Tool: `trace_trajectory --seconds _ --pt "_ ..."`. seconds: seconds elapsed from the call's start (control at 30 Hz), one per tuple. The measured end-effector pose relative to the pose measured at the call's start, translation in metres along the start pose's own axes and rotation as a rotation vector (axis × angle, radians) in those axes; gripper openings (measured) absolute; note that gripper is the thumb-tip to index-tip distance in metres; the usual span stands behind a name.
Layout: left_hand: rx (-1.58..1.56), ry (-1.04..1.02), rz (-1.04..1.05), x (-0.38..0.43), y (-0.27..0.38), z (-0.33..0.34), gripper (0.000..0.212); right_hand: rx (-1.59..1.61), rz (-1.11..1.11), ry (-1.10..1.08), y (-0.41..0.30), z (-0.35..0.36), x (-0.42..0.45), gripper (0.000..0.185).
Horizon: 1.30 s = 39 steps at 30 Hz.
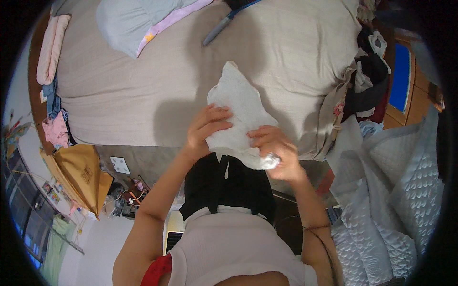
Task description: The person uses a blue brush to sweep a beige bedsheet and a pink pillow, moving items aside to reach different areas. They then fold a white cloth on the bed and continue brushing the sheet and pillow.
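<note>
A piece of white cloth (238,103) hangs between my two hands, above the near edge of the bed (125,107). My left hand (209,128) grips its left side, the fingers lying over the fabric. At its lower right corner my right hand (277,150) clasps a bunched part of the cloth, fingers spread over the front. The cloth's upper end narrows to a point. Its exact kind cannot be told. The thumbs are mostly hidden.
A pillow (132,25) and a grey-handled object (218,30) lie on the bed's far part. Piled clothes (372,78) are at the right end, near a quilted grey cover (386,200). A rolled pink cloth (53,50) and a yellow bag (78,175) are at left.
</note>
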<state>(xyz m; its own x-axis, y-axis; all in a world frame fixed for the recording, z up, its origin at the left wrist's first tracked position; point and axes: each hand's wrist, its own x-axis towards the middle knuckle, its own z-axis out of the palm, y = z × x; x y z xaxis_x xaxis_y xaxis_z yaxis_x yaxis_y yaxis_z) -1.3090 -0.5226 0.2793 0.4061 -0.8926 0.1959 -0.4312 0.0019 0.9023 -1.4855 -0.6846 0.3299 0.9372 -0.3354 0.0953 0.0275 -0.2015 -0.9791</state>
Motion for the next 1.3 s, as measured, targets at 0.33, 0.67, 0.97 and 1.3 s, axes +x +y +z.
trace_trajectory --seconds 0.33,0.67,0.97,1.3 --pt "-0.181 -0.159 -0.693 -0.106 -0.106 0.03 0.025 -0.09 0.568 0.088 0.127 0.068 -0.049 0.026" --pt "0.422 0.098 -1.006 -0.022 -0.125 0.062 0.044 -0.584 0.793 0.413 0.198 0.078 0.011 0.059" --pt "0.007 0.279 -1.068 -0.058 -0.117 0.068 0.05 -0.225 0.823 0.689 0.214 0.097 -0.015 0.074" --pt "0.145 0.217 -1.094 -0.08 -0.078 0.067 0.048 -0.168 1.036 0.56 0.174 0.098 -0.046 0.079"
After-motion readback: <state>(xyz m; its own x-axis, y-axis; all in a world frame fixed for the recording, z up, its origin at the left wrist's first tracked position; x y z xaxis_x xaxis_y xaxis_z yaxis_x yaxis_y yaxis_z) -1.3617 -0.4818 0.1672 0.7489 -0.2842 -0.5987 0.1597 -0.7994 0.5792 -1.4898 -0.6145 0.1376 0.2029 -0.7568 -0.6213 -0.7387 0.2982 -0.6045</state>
